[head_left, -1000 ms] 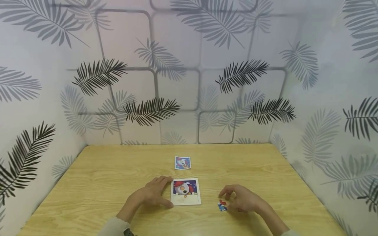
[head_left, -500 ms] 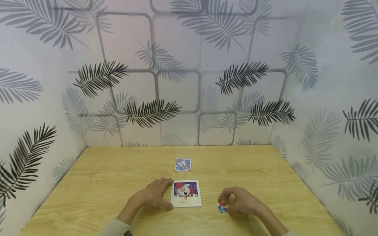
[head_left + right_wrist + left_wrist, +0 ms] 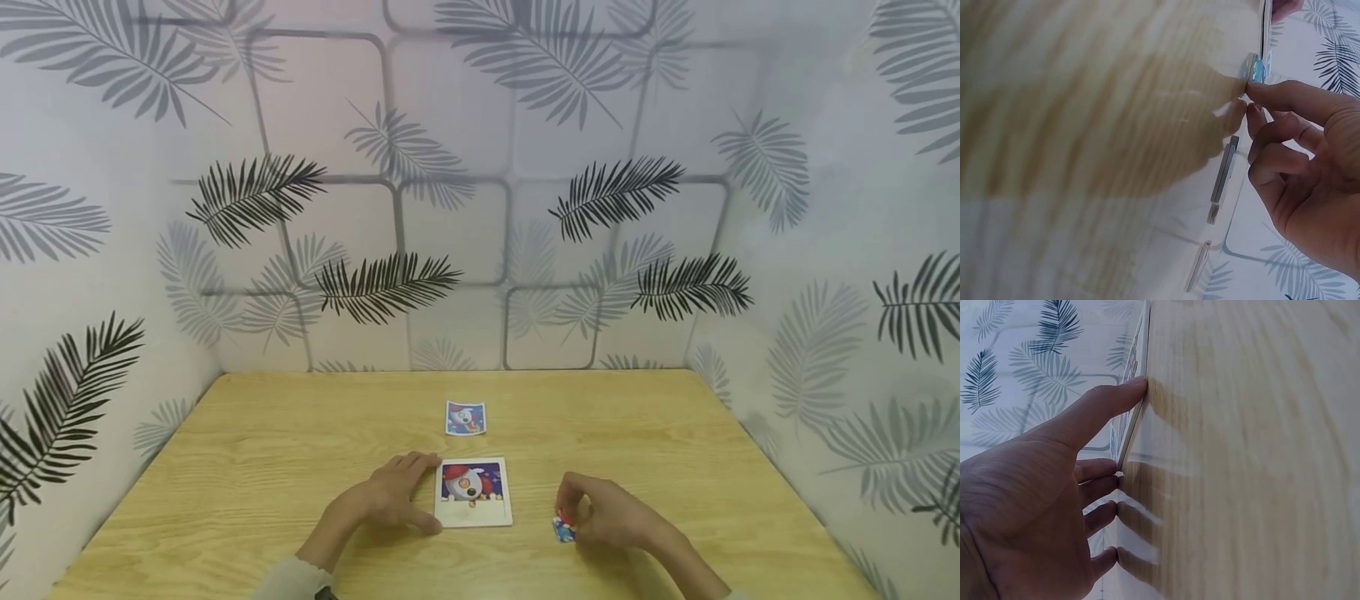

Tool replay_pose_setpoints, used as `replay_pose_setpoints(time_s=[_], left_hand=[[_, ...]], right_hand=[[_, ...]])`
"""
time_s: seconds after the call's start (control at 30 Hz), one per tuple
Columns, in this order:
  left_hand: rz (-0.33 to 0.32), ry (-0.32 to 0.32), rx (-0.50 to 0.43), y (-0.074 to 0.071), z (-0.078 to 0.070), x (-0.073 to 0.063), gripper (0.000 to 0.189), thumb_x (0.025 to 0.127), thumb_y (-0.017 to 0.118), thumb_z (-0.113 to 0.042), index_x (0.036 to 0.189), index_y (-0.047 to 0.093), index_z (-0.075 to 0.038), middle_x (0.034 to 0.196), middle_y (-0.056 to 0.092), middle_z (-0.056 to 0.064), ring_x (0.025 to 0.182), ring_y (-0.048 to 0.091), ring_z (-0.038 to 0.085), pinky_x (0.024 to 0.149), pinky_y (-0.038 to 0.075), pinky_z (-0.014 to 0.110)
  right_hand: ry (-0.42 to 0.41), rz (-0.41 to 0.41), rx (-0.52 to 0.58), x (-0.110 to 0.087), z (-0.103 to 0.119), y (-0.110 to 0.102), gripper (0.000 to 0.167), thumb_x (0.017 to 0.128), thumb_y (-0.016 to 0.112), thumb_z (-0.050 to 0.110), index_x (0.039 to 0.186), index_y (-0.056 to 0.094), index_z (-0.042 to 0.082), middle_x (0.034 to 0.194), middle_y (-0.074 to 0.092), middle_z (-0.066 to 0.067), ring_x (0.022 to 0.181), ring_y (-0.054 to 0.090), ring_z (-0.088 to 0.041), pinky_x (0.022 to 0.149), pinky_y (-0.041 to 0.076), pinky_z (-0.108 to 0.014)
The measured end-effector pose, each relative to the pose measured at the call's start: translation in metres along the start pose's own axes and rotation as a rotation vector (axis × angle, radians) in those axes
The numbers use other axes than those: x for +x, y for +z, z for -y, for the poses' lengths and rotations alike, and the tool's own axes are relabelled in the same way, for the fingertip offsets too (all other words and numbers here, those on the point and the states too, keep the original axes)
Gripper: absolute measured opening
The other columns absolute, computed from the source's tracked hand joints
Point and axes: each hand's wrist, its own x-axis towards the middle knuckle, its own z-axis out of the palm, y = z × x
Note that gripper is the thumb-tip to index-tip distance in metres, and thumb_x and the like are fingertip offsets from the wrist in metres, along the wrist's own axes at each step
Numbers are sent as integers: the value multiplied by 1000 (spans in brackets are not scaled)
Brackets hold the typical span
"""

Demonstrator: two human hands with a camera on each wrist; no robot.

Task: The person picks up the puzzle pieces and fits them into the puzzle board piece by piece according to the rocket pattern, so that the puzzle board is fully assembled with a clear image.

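Note:
In the head view, a white-rimmed jigsaw puzzle board (image 3: 507,500) lies on the table; its upper part shows a white cartoon character with a red hat, its lower part is pale. My left hand (image 3: 386,497) rests at its left edge, thumb by the near corner and fingertips by the far one. To the right of the board, my right hand (image 3: 617,515) pinches a red and blue jigsaw puzzle piece (image 3: 564,532) between thumb and finger at the tabletop. In the right wrist view this piece (image 3: 1253,67) shows edge-on beside the thumb.
A small picture card (image 3: 466,419) with a similar cartoon lies beyond the board. Other flat pieces (image 3: 1225,172) lie on the table near my right hand in the right wrist view; the hand hides them in the head view. Patterned walls stand behind the wooden table (image 3: 315,417).
My right hand's fingers have shifted slightly and closed in on the puzzle piece, which has turned a little. My left hand and the board stay in place.

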Motion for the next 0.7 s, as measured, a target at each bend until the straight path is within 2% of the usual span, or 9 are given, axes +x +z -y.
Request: replay_pose_setpoints(time_s=[0.13, 0.2, 0.37, 0.53, 0.7], left_hand=[[-11, 15, 2, 4, 6, 3, 97, 78, 87, -49, 153, 42, -8, 156, 43, 16, 145, 35, 49, 119, 26, 69], [-16, 25, 13, 6, 10, 4, 97, 79, 86, -52, 154, 41, -9, 156, 43, 16, 145, 35, 50, 118, 26, 71], [-1, 7, 2, 1, 3, 1, 97, 79, 87, -50, 154, 41, -9, 157, 42, 16, 146, 34, 50, 119, 25, 71], [14, -23, -10, -1, -3, -1, 97, 78, 88, -45, 154, 42, -7, 157, 42, 17, 147, 33, 49, 121, 25, 68], [10, -20, 2, -2, -4, -1, 95, 79, 88, -44, 155, 42, -8, 158, 43, 15, 147, 33, 49, 121, 25, 68]], right_hand=[[7, 11, 5, -1, 3, 0, 39, 73, 71, -11, 102, 58, 10, 97, 66, -6, 80, 59, -16, 65, 47, -24], [5, 12, 6, -1, 3, 0, 37, 75, 72, -10, 103, 57, 10, 94, 66, -5, 78, 58, -14, 66, 48, -24], [15, 6, 38, -2, 2, 0, 24, 84, 77, -3, 100, 63, 9, 89, 65, -4, 80, 59, -17, 69, 51, -27], [5, -1, 49, -2, 0, 0, 9, 93, 73, 3, 101, 70, 8, 90, 67, -4, 78, 62, -13, 65, 53, -24], [-40, -9, 33, 1, -1, -1, 14, 98, 67, 5, 110, 74, 10, 95, 70, -5, 76, 59, -9, 61, 50, -22]])
